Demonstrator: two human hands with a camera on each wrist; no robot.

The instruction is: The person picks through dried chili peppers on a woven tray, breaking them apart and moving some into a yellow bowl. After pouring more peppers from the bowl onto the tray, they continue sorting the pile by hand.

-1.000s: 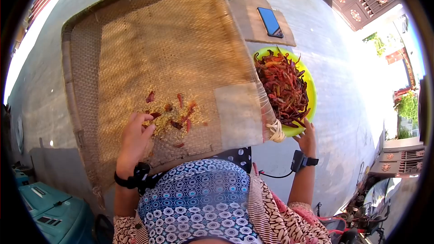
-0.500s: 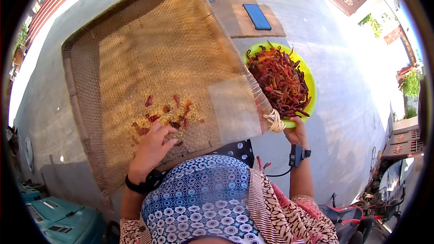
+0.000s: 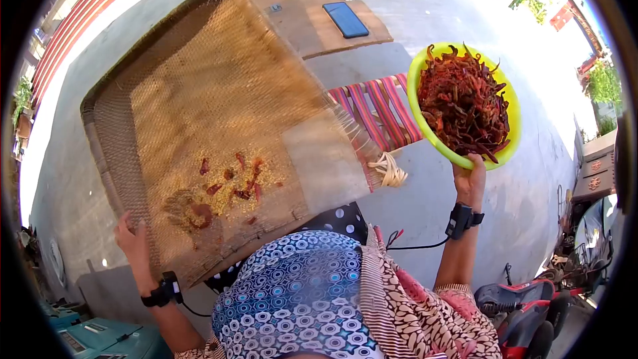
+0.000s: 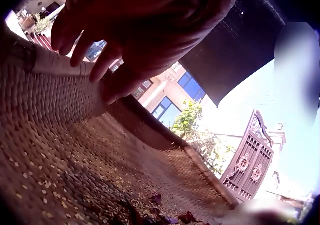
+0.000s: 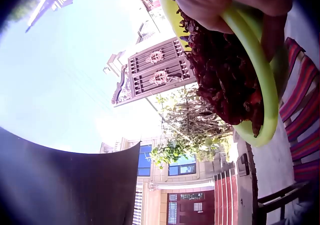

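The right hand [image 3: 470, 179] grips the rim of a yellow-green bowl [image 3: 514, 112] heaped with red chillies [image 3: 463, 103], right of the woven tray [image 3: 199, 86]; the left hand [image 3: 135, 246] — fingers loosely extended, holding nothing — is at the tray's left edge.

It's a paved house yard [image 3: 412, 206] (note the gate [image 5: 160, 67]).

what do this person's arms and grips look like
The left grip and right grip are ungloved. Each has a black wrist strap, a dark box-like device and a thin dark cable. The right sleeve is cream with a dark pattern and pink patches.
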